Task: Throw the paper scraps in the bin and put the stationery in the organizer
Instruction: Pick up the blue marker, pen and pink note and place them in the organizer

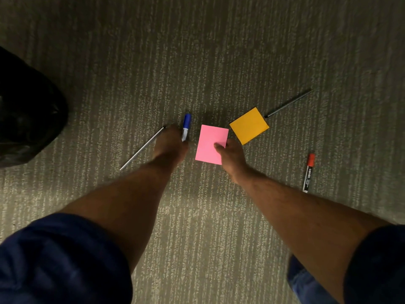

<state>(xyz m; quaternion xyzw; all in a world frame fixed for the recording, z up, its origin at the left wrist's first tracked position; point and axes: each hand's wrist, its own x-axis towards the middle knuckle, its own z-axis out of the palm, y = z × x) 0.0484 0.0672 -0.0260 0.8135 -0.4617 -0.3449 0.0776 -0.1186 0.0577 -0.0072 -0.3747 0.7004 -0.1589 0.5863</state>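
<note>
Two bare hands work the carpeted floor (219, 51): left hand (169, 143) closes on the blue-capped white marker (186, 128), right hand (230, 156) pinches the flat pink paper rectangle (210, 141), whose thin edge could slip from the fingers (218, 146).

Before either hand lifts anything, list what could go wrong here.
The right hand pinches only the pink paper's edge; it may bend or slip. The left hand covers both the blue marker and thin pen, so it may nudge one away. No organizer is in view.
</note>
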